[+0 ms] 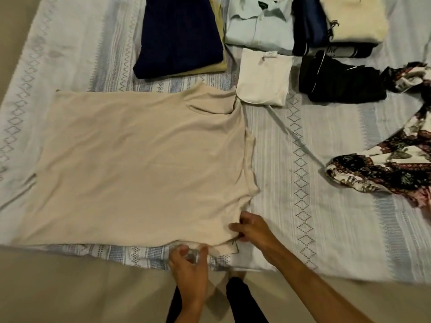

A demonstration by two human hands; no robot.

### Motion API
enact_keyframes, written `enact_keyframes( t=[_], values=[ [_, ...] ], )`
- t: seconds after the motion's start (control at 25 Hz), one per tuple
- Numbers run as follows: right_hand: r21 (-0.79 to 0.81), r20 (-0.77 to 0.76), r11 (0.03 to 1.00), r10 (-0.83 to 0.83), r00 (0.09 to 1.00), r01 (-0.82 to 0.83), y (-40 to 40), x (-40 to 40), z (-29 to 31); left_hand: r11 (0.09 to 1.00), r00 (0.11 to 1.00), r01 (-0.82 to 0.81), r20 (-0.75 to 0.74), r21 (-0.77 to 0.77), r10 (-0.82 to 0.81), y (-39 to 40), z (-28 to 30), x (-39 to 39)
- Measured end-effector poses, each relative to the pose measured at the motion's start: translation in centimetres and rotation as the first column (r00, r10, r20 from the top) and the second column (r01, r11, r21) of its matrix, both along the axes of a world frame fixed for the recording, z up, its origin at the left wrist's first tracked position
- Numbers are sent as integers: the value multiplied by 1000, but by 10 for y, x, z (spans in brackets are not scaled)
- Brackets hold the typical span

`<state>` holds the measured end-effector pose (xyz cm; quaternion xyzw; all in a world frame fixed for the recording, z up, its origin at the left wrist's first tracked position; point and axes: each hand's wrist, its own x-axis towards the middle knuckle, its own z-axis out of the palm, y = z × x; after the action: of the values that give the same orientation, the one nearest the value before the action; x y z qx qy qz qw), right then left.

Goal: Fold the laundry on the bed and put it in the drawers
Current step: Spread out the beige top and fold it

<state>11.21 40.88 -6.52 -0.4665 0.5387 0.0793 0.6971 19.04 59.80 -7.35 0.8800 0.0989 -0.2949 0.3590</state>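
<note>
Lying flat on the pale blue-and-white patterned woven bedspread (326, 206), the soft beige knit top (140, 164) spreads broad and smooth. The right hand (253, 229) pinches its near hem corner; the left hand (189, 262), blurred, curls at the same hem, grip unclear. Folded garments line the far side.

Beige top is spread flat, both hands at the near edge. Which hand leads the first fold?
Probably the right hand: it already pinches the beige top at its near right corner. The left hand sits at the near hem, blurred, grip unclear, better placed to hold it down.
</note>
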Motion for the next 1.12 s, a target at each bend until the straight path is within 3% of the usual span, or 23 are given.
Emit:
enact_keyframes(
  t=[0.04, 0.12, 0.2, 0.24, 0.36, 0.44, 0.52, 0.6, 0.68, 0.76, 0.84, 1.0, 1.12],
  values=[
    [35, 18, 999, -7, 1000, 7, 6, 4, -1, 989, 980, -145, -141, -24, 140, 1, 2, 3],
    [100, 35, 976, -196, 980, 191, 13, 7, -3, 951, 896, -292, -378, -104, 234, -2, 8, 13],
    [241, 9, 879, -427, 904, 412, 17, 2, -6, 933, 824, -318, -537, -172, 182, -8, 15, 23],
    [303, -10, 842, -465, 885, 446, 18, -3, -8, 934, 805, -291, -580, -205, 124, -13, 18, 24],
    [415, 45, 860, -345, 938, 296, 32, -18, -3, 953, 856, -255, -495, -161, 145, -25, 14, 12],
    [296, 119, 950, -135, 984, 94, 46, -24, 0, 935, 867, -344, -409, -81, 284, -27, 10, -1],
    [110, 131, 993, 29, 991, -43, 57, -23, 1, 817, 763, -556, -485, -152, 428, -28, 11, -8],
    [42, 85, 999, -1, 996, -2, 61, -17, 7, 746, 712, -635, -526, -199, 466, -23, 14, -8],
    [142, -16, 967, -211, 977, 211, 60, -16, 8, 762, 740, -615, -486, -205, 466, -14, 13, -5],
    [287, -111, 844, -440, 891, 453, 62, -21, 7, 762, 757, -610, -445, -219, 478, -7, 10, 2],
    [367, -143, 758, -527, 838, 539, 64, -25, 6, 751, 757, -615, -447, -240, 477, -6, 7, 13],
    [408, -121, 790, -450, 885, 457, 70, -12, 13, 864, 791, -463, -532, -196, 302, -6, 3, 36],
    [232, -28, 933, -277, 960, 276, 78, -2, 13, 922, 816, -323, -557, -213, 158, 0, 5, 39]
  ],
)
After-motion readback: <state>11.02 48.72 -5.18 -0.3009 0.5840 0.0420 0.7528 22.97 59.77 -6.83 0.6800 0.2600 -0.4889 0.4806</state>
